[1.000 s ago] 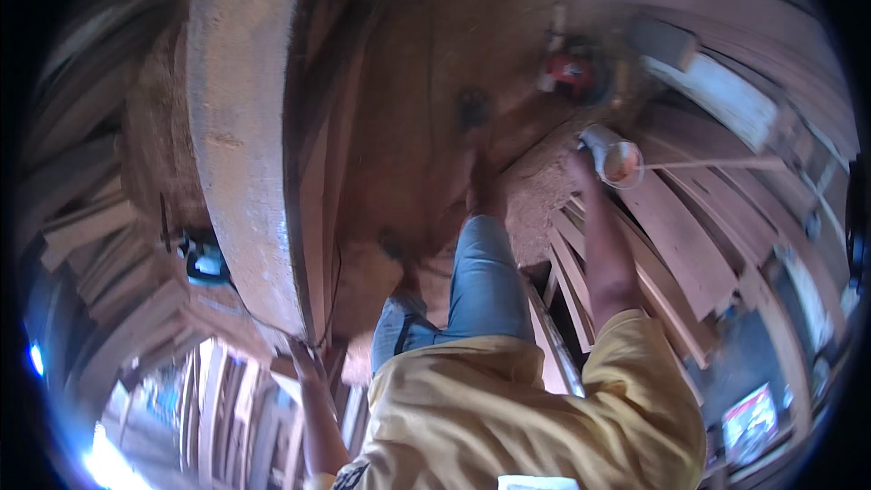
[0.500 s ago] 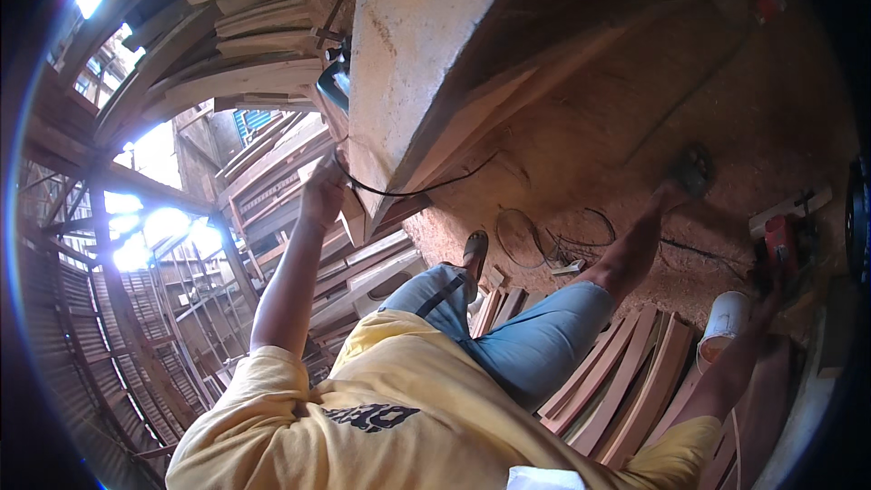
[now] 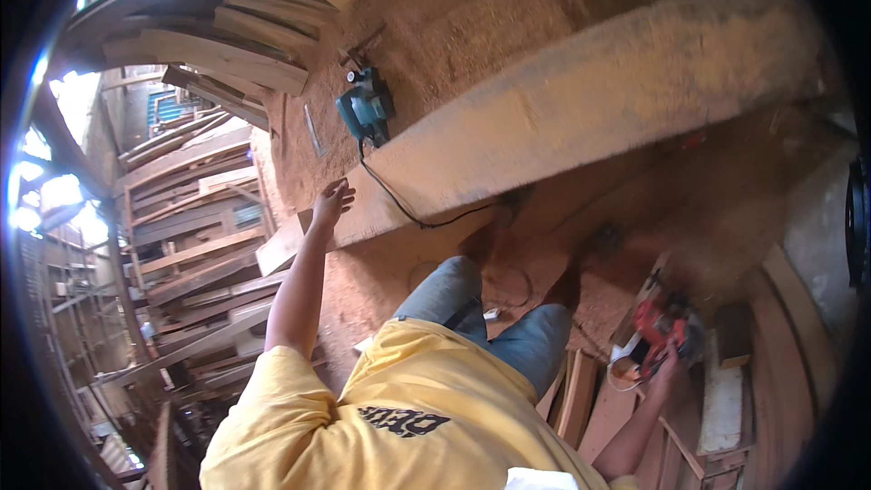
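Note:
My left hand (image 3: 335, 200) reaches out beside the near left end of a long, thick wooden beam (image 3: 562, 127). Its fingers are loosely bent and apart, with nothing in them. On the right, my right hand (image 3: 670, 359) is closed on the handle of a red power tool (image 3: 655, 325) with a flat metal plate; it looks like a circular saw, though blur hides its details. Beyond the beam's left end rests a teal electric planer (image 3: 366, 111). Its black cord (image 3: 390, 191) drapes across the beam.
Planks and frames (image 3: 200, 245) are stacked on the left, with curved boards (image 3: 263, 23) behind. Several boards (image 3: 771, 363) lie on the right near a white bucket (image 3: 624, 370). Sawdust covers the floor (image 3: 454, 9). Cords lie near my feet.
My view has shifted, bringing the beam's top and the planer into full sight. My left hand has come away from the cord by the beam's end. The red tool is now nearer my body.

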The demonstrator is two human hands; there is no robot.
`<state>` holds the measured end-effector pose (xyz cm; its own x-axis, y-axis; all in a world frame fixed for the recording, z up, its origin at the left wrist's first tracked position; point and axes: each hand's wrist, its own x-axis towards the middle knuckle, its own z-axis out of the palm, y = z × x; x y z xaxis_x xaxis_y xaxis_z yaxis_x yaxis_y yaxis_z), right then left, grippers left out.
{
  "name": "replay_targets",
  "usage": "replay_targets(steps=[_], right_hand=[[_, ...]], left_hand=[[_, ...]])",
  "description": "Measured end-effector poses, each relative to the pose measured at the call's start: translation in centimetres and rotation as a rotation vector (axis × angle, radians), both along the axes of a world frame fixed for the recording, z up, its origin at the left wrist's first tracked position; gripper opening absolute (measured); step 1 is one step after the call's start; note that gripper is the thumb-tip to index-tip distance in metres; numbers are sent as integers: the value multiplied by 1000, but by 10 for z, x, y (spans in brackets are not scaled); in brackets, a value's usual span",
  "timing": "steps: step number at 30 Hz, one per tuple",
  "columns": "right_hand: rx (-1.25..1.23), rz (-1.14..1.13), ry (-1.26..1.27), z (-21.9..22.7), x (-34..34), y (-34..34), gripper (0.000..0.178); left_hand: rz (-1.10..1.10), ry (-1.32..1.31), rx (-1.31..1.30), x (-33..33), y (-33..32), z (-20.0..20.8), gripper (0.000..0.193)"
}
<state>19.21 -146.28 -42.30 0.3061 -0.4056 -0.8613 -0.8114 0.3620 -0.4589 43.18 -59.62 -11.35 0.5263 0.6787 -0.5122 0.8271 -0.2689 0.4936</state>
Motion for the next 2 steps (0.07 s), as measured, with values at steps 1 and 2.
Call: replay_targets(steps=[1,2], right_hand=[[-7,11,-98,63,25,26,18],[59,-67,-92,76,13,23,11]], left_hand=[[23,-72,24,8,19,-11,50],[21,-157,-8,15,59,-30,50]])
